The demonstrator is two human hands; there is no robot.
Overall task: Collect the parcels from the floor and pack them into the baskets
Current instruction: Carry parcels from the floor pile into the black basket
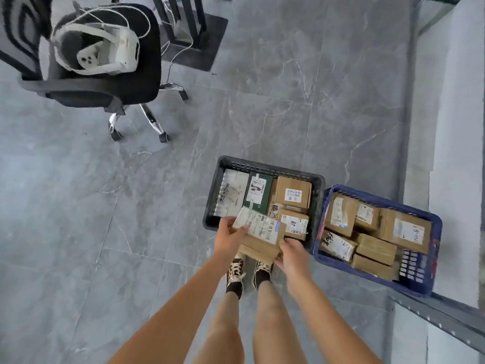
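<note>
Holding a brown parcel [262,239] tight in my left hand [228,235] and right hand [293,254], I think it goes down next into the black basket [267,170].

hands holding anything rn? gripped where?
Yes: both hold one cardboard parcel over the near edge of the black basket. Left hand grips its left end by the label; right hand curls its fingers round the right end.

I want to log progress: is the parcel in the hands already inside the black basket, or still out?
Still out. Both hands, left and right, hold the parcel above the black basket's near rim.
</note>
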